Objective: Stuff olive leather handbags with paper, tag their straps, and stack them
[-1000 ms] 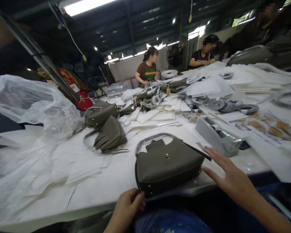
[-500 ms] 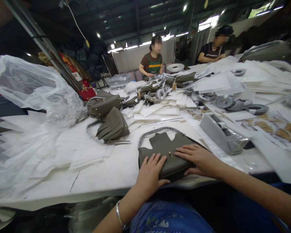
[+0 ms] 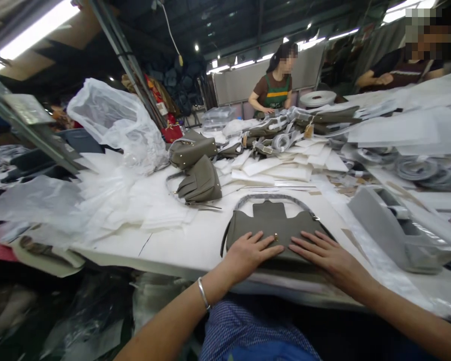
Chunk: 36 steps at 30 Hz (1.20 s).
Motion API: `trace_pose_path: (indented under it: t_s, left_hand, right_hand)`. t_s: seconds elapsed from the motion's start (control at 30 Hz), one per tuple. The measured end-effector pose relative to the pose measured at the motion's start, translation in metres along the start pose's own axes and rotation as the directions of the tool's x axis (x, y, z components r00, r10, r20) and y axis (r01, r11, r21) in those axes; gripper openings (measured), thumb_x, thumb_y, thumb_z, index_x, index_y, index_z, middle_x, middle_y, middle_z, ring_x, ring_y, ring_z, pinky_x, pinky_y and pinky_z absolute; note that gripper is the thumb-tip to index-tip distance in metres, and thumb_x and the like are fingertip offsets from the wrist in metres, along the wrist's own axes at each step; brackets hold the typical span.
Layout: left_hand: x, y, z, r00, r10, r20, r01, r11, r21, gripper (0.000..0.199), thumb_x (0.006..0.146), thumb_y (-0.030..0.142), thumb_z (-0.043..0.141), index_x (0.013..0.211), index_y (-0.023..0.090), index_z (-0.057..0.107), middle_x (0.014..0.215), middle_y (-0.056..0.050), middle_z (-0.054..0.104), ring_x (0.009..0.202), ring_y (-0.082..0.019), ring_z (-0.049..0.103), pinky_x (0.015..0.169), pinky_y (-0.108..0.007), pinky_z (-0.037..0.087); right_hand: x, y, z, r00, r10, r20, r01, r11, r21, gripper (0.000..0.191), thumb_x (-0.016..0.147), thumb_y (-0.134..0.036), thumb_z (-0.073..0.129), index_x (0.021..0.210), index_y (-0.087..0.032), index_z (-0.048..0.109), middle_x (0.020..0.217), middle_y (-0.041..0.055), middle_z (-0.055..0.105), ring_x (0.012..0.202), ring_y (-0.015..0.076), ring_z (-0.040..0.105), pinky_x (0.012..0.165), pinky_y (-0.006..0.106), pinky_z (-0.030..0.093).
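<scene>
An olive-grey handbag (image 3: 270, 223) lies on the white table close to its front edge, its wrapped handle (image 3: 274, 197) arching away from me. Flat on the left part of the bag rests my left hand (image 3: 250, 253), fingers stretched out. My right hand (image 3: 319, 250) lies on the right part, its fingers spread too. Between the two sets of fingertips shows a small gold-coloured clasp (image 3: 276, 237). Both palms hide the lower front of the bag. Two more olive bags, one pleated bag (image 3: 200, 183) and one behind it (image 3: 193, 149), sit to the left.
A grey tape dispenser (image 3: 391, 225) stands at the right. White sheets (image 3: 123, 200) and a clear plastic bag (image 3: 112, 118) cover the left side. Wrapped straps (image 3: 283, 142) and more bags are heaped at the back. One person (image 3: 274, 87) works across the table, another at far right.
My view has swung left, so things appear further right. The handbag now lies straighter before me. My right hand has flattened onto its front; my left hand still rests on it.
</scene>
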<state>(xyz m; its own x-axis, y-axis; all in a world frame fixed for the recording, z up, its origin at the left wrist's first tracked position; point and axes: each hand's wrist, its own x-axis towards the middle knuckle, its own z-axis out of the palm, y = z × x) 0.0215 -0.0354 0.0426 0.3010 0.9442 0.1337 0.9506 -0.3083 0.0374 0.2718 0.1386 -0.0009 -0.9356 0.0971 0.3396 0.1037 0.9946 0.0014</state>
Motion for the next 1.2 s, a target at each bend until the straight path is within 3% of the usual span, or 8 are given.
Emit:
trace_pose_path:
  t_s: [0.1, 0.23, 0.43, 0.6, 0.73, 0.83, 1.03, 1.2]
  left_hand:
    - [-0.012, 0.003, 0.016, 0.999, -0.036, -0.034, 0.037, 0.999, 0.017, 0.052, 0.101, 0.021, 0.036, 0.150, 0.039, 0.034, 0.159, 0.004, 0.036, 0.145, -0.026, 0.036, 0.117, -0.050, 0.031]
    - [-0.024, 0.004, 0.025, 0.999, -0.024, -0.048, 0.023, 0.999, -0.029, 0.054, 0.100, 0.042, 0.043, 0.152, 0.039, 0.030, 0.161, 0.001, 0.031, 0.148, -0.030, 0.028, 0.120, -0.063, 0.013]
    - [-0.020, -0.004, 0.041, 0.994, -0.040, -0.101, 0.037, 0.999, -0.031, 0.061, 0.094, 0.052, 0.053, 0.151, 0.042, 0.032, 0.164, -0.006, 0.025, 0.149, -0.034, 0.023, 0.117, -0.064, 0.019]
    - [-0.023, -0.001, 0.051, 0.980, -0.054, -0.189, 0.046, 0.998, -0.046, 0.063, 0.094, 0.060, 0.049, 0.151, 0.041, 0.032, 0.162, -0.008, 0.029, 0.149, -0.034, 0.024, 0.116, -0.060, 0.024]
    - [-0.023, -0.003, 0.057, 0.964, -0.056, -0.259, 0.041, 0.997, -0.065, 0.054, 0.097, 0.060, 0.041, 0.146, 0.036, 0.044, 0.157, -0.007, 0.037, 0.147, -0.033, 0.028, 0.117, -0.058, 0.025]
    - [-0.021, -0.006, 0.066, 0.954, -0.023, -0.297, -0.004, 0.996, -0.089, 0.049, 0.100, 0.056, 0.038, 0.137, 0.030, 0.056, 0.145, -0.007, 0.053, 0.141, -0.029, 0.039, 0.117, -0.052, 0.028]
    - [-0.021, -0.005, 0.065, 0.921, -0.014, -0.390, 0.005, 1.000, -0.024, 0.047, 0.102, 0.050, 0.033, 0.135, 0.027, 0.058, 0.145, -0.005, 0.054, 0.141, -0.026, 0.039, 0.114, -0.043, 0.035]
    - [-0.019, -0.001, 0.047, 0.913, -0.017, -0.409, 0.102, 0.977, 0.188, 0.056, 0.102, 0.046, 0.032, 0.148, 0.017, 0.043, 0.156, -0.002, 0.042, 0.148, -0.021, 0.024, 0.111, -0.028, 0.041]
  right_hand:
    - [-0.014, -0.008, 0.018, 0.998, 0.038, -0.046, -0.038, 0.999, -0.009, 0.077, 0.085, -0.004, 0.042, 0.154, -0.037, 0.030, 0.154, -0.0025, 0.044, 0.142, 0.0268, 0.040, 0.113, 0.053, 0.035]
    - [-0.021, -0.017, 0.022, 0.998, 0.063, -0.007, -0.063, 0.998, -0.014, 0.068, 0.092, -0.030, 0.054, 0.155, -0.032, 0.030, 0.160, 0.0020, 0.033, 0.145, 0.0305, 0.034, 0.117, 0.055, 0.028]
    - [-0.019, -0.021, 0.018, 0.996, 0.093, -0.011, -0.094, 0.993, -0.071, 0.067, 0.093, -0.042, 0.057, 0.155, -0.032, 0.030, 0.159, 0.0043, 0.036, 0.145, 0.0306, 0.034, 0.114, 0.054, 0.032]
    - [-0.001, -0.020, 0.006, 0.998, 0.051, -0.035, -0.054, 0.995, -0.087, 0.054, 0.093, -0.041, 0.059, 0.145, -0.030, 0.049, 0.141, 0.0054, 0.059, 0.129, 0.0282, 0.056, 0.109, 0.050, 0.040]
    - [0.071, -0.043, -0.007, 0.994, -0.092, -0.065, 0.096, 0.994, 0.052, 0.028, 0.095, -0.023, 0.054, 0.117, -0.029, 0.069, 0.113, 0.0020, 0.075, 0.101, 0.0195, 0.070, 0.111, 0.045, 0.041]
    - [0.157, -0.077, 0.001, 0.995, -0.085, -0.050, 0.094, 0.971, 0.220, 0.030, 0.095, -0.020, 0.053, 0.120, -0.023, 0.068, 0.119, 0.0073, 0.072, 0.106, 0.0202, 0.068, 0.095, 0.035, 0.054]
    - [0.321, -0.130, 0.069, 0.998, -0.062, 0.002, 0.056, 0.921, 0.385, 0.027, 0.092, -0.024, 0.061, 0.118, -0.019, 0.069, 0.117, 0.0087, 0.072, 0.104, 0.0216, 0.069, 0.093, 0.034, 0.055]
    - [0.408, -0.154, 0.116, 0.996, -0.085, 0.009, 0.078, 0.950, 0.304, 0.030, 0.095, -0.017, 0.054, 0.122, -0.013, 0.066, 0.127, 0.0132, 0.066, 0.115, 0.0226, 0.063, 0.100, 0.033, 0.050]
